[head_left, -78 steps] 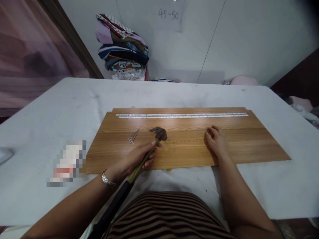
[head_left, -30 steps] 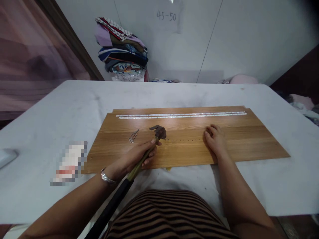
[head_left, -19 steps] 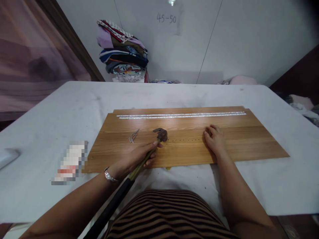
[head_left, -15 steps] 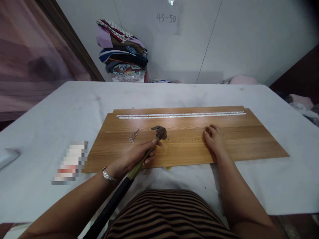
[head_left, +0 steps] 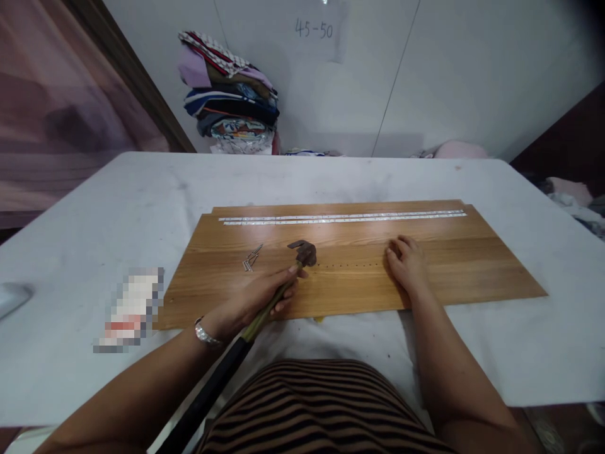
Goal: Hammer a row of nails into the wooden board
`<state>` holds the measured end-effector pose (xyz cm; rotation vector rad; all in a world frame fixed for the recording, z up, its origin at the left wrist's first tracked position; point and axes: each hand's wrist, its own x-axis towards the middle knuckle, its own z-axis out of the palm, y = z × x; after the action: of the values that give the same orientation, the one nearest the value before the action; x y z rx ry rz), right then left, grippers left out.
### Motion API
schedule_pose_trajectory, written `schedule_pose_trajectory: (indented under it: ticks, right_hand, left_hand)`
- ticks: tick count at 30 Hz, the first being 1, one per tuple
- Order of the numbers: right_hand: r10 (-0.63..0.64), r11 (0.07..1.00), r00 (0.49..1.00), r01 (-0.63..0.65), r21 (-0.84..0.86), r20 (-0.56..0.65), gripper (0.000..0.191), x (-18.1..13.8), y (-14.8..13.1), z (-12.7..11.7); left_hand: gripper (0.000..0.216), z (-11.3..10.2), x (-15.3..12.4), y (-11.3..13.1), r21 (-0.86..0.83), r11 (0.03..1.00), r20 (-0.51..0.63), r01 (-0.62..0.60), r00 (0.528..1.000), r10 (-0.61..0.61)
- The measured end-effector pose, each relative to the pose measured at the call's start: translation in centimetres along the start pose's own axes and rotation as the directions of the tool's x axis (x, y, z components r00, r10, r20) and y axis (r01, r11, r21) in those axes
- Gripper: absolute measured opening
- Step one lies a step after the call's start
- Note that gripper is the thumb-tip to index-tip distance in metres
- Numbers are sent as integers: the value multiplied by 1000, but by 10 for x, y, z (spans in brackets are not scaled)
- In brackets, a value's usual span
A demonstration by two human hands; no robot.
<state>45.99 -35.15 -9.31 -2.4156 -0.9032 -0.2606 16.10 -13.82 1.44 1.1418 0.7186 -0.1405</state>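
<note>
White cloth-covered desk (head_left: 425, 183) under rectangular brown wood-grain board (head_left: 352, 291). Dark metal claw hammer with black grip (head_left: 231, 360) over board, left hand's (head_left: 265, 291) fingers clamped round it near head. Right hand (head_left: 408, 268) on board, fingers curled; cannot tell if pinching anything. Loose slim silver nails (head_left: 254, 256) apparently left unused; row of tiny dark dots (head_left: 348, 265) looks done.

A tall pile of folded clothes, in lilac, blue, black and patterned fabrics (head_left: 231, 88), stands behind the far edge of the white tabletop (head_left: 378, 180), before a pale grey wall (head_left: 454, 75). On this wall is a pale paper sheet with handwritten "45-50" (head_left: 314, 41). At the left hangs a dusky pink curtain (head_left: 57, 107). On the tabletop's left part lies a pixelated pale oblong object with a red band (head_left: 130, 306); near it, a smooth white object (head_left: 13, 299) is cut by the picture's border. Beyond the right edge, pale crumpled cloths (head_left: 571, 192) are visible.
</note>
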Motion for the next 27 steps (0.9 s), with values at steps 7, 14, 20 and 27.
schedule_pose_trajectory:
  ticks: [7, 14, 20, 27]
  right_hand:
    - [-1, 1000, 1000, 1, 4, -2, 37, 0, -1, -1]
    - [5, 1000, 1000, -5, 16, -1, 36, 0, -2, -2]
    - [10, 1000, 1000, -10, 9, 15, 38, -1, -2, -1]
    - [-8, 1000, 1000, 8, 1, 6, 38, -1, -2, -1]
  left_hand:
    - [44, 2, -3, 4, 16, 999, -4, -29, 1000, 29]
    - [41, 1, 1, -5, -25, 1000, -8, 13, 1000, -13]
    - [45, 2, -3, 4, 16, 1000, -10, -23, 1000, 24]
    - [44, 0, 3, -4, -26, 1000, 11, 7, 1000, -7]
